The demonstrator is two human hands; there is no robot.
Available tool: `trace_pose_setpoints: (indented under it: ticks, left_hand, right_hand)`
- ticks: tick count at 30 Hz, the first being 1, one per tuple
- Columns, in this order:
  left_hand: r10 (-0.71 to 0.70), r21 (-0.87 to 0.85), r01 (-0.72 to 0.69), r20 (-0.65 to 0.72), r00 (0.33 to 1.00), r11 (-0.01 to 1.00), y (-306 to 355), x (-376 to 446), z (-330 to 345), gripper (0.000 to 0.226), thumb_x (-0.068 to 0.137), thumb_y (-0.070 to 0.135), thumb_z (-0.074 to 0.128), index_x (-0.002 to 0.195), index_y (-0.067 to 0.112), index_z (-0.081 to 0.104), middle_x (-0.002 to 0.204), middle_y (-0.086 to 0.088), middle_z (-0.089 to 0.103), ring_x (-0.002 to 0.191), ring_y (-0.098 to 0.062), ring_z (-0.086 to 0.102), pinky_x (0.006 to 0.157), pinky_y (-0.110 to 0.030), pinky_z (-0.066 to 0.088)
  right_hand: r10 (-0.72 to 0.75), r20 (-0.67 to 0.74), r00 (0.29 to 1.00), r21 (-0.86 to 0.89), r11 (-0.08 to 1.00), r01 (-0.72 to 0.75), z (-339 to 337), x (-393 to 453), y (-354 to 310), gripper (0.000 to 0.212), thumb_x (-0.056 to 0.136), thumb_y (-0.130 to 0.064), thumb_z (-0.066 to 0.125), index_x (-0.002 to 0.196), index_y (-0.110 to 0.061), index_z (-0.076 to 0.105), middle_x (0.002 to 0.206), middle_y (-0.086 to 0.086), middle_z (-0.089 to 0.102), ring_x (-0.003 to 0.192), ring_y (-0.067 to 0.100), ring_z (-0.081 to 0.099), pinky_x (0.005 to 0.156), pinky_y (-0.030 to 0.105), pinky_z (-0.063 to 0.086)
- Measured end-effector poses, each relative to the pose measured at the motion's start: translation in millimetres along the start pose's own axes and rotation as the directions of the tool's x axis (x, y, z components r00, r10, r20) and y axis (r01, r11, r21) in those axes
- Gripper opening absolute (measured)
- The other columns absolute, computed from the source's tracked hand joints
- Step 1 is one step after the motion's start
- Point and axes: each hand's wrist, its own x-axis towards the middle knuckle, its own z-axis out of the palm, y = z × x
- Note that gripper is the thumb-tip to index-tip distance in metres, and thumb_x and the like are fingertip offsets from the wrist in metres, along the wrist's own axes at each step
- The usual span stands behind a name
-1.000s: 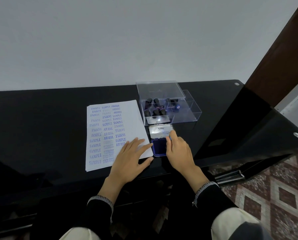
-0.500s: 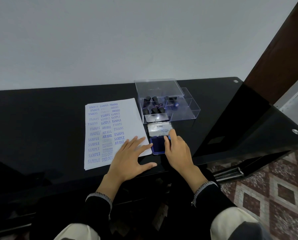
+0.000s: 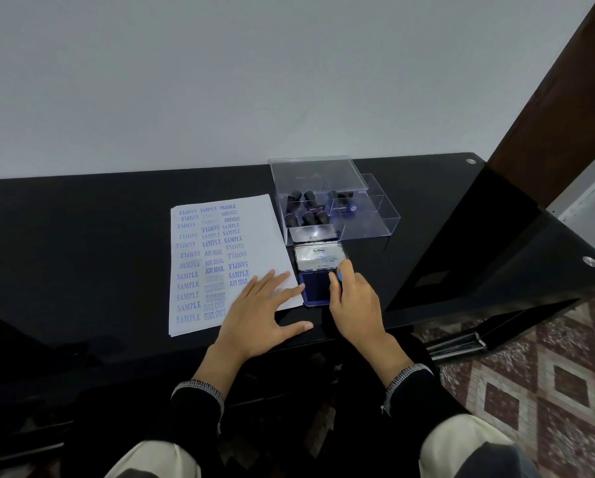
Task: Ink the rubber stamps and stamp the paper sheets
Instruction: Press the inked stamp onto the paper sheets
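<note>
A stack of white paper sheets point(image 3: 254, 229), its left part covered in blue stamp prints, lies on the black table point(image 3: 82, 236). My left hand point(image 3: 261, 315) rests flat on the stack's near right corner with fingers spread. Right of the paper sits an open ink pad point(image 3: 315, 289) with its silver lid point(image 3: 318, 257) folded back. My right hand point(image 3: 353, 305) grips a small stamp with a blue top point(image 3: 339, 277) over the right side of the pad's dark blue surface. Several black-handled stamps point(image 3: 308, 212) lie in a clear plastic box point(image 3: 375, 219) behind the pad.
The box's clear lid point(image 3: 313, 174) stands up at the back against the white wall. A black glass shelf point(image 3: 496, 243) angles down on the right, beside a brown door frame point(image 3: 558, 108). Patterned floor tiles point(image 3: 548, 374) show at lower right.
My right hand stays on the ink pad with the stamp, shifting only slightly. My left thumb has spread a little away from the paper. The camera has tilted a bit.
</note>
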Motion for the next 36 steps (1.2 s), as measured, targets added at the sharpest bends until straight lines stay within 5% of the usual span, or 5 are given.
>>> trace_pose_setpoints:
  ticks: [8, 14, 22, 31, 36]
  left_hand:
    - [-0.014, -0.039, 0.014, -0.014, 1.0, 0.999, -2.9, 2.8, 0.4, 0.069, 0.082, 0.079, 0.035, 0.143, 0.049, 0.032, 0.157, 0.018, 0.022, 0.147, -0.003, 0.006, 0.119, -0.026, -0.002]
    - [-0.105, -0.109, 0.097, -0.07, 0.992, 0.989, 3.5, 17.0, -1.3, 0.092, 0.072, 0.082, 0.031, 0.146, 0.027, 0.037, 0.152, 0.01, 0.034, 0.14, -0.009, 0.025, 0.113, -0.024, 0.012]
    - [-0.098, -0.117, 0.093, -0.038, 0.994, 0.989, 9.1, 34.4, 2.5, 0.103, 0.064, 0.085, 0.054, 0.145, 0.026, 0.033, 0.156, 0.009, 0.024, 0.148, -0.011, 0.004, 0.118, -0.033, -0.009]
    - [-0.075, -0.15, 0.052, -0.155, 0.985, 0.987, 5.9, 32.5, 10.3, 0.087, 0.066, 0.084, 0.049, 0.134, 0.03, 0.049, 0.15, 0.013, 0.037, 0.145, -0.006, 0.015, 0.117, -0.025, -0.006]
    - [-0.076, -0.131, 0.053, -0.174, 0.982, 0.99, 6.8, 31.3, 10.9, 0.08, 0.074, 0.074, 0.059, 0.138, 0.028, 0.047, 0.151, 0.012, 0.036, 0.144, -0.005, 0.017, 0.116, -0.022, -0.006]
  right_hand:
    - [0.002, 0.105, 0.994, -0.028, 1.0, 0.001, -2.7, 12.7, -0.7, 0.008, 0.1, -0.021, 0.041, 0.096, -0.016, 0.037, 0.069, 0.002, 0.053, 0.056, 0.017, 0.048, 0.046, 0.025, 0.028]
    - [0.01, 0.082, 0.997, 0.001, 1.0, -0.01, -2.3, 10.0, -1.5, 0.014, 0.1, -0.022, 0.04, 0.091, -0.021, 0.03, 0.067, 0.0, 0.049, 0.055, 0.017, 0.046, 0.046, 0.026, 0.028]
    - [-0.011, 0.014, 1.0, 0.041, 0.999, 0.01, -0.6, 2.9, 0.3, 0.01, 0.099, -0.022, 0.043, 0.093, -0.014, 0.041, 0.069, 0.001, 0.052, 0.058, 0.018, 0.048, 0.051, 0.027, 0.032]
    - [-0.029, 0.072, 0.997, 0.006, 1.0, 0.028, -1.1, 20.3, 0.5, 0.006, 0.098, -0.015, 0.045, 0.095, -0.011, 0.042, 0.053, -0.007, 0.039, 0.044, 0.011, 0.036, 0.057, 0.029, 0.028]
    - [-0.052, -0.04, 0.998, 0.035, 0.998, 0.053, 2.9, 10.2, 0.0, 0.012, 0.096, -0.013, 0.048, 0.088, -0.015, 0.039, 0.056, -0.003, 0.046, 0.046, 0.017, 0.04, 0.055, 0.031, 0.031]
